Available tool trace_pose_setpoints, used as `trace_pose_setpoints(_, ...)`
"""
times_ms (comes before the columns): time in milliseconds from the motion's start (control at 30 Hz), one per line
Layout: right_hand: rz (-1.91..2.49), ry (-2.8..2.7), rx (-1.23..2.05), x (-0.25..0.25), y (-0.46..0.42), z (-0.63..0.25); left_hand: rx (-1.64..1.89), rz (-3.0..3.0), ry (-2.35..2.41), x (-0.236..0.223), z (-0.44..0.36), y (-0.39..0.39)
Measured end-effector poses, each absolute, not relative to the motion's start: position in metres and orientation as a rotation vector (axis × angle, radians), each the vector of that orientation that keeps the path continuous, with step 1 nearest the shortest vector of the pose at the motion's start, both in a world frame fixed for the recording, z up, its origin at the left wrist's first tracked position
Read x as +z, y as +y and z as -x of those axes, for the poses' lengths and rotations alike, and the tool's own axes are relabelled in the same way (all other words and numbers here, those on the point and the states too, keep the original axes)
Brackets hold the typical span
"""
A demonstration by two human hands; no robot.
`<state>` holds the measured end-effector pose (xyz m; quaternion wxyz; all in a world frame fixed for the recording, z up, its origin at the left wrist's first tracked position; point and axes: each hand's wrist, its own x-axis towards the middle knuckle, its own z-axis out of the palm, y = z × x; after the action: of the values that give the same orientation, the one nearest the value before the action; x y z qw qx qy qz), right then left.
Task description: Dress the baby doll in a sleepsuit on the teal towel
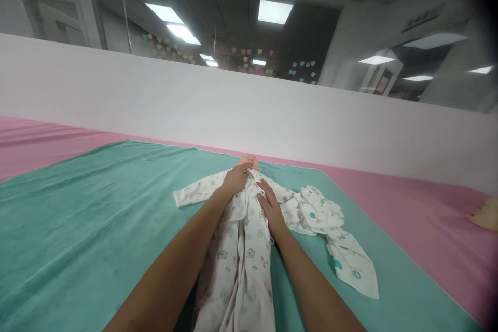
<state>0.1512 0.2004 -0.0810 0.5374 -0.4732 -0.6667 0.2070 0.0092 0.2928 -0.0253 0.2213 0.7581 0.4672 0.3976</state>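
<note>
While the left hand (235,177) rests by the doll's head (249,162), the right hand (270,207) lies on its white suit (245,264). The fingers (264,189) lie flat, not pinching.

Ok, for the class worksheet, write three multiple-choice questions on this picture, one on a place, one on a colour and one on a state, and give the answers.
1. Where is the person's left hand?
A) At the neck of the printed baby suit
B) On the wall
C) Down at the suit's hem

2. What colour is the towel under the doll?
A) Pink
B) Teal
C) Yellow

3. How is the right hand set?
A) Clenched in a fist
B) Open, fingers lying on the suit
C) Raised clear of the suit

Answers:
1. A, since the hand lies just below the doll's head.
2. B, since teal spreads out all around the suit.
3. B, since the fingers lie extended on the suit's front.
</note>
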Motion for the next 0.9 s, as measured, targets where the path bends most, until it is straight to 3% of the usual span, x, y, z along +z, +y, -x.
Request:
trace_pose_setpoints(300,1.128,-1.536,0.589,-0.078,0.204,-0.150,1.175,-2.023,0.907,-0.015,-0.004,0.290)
trace_pose_setpoints(600,1.140,-1.287,0.666,-0.082,0.208,-0.157,1.174,-2.318,1.498,-0.029,-0.004,0.293)
trace_pose_setpoints(900,1.411,-1.114,-0.100,-0.101,0.218,-0.223,1.006,-2.365,1.634,-0.042,0.084,0.286)
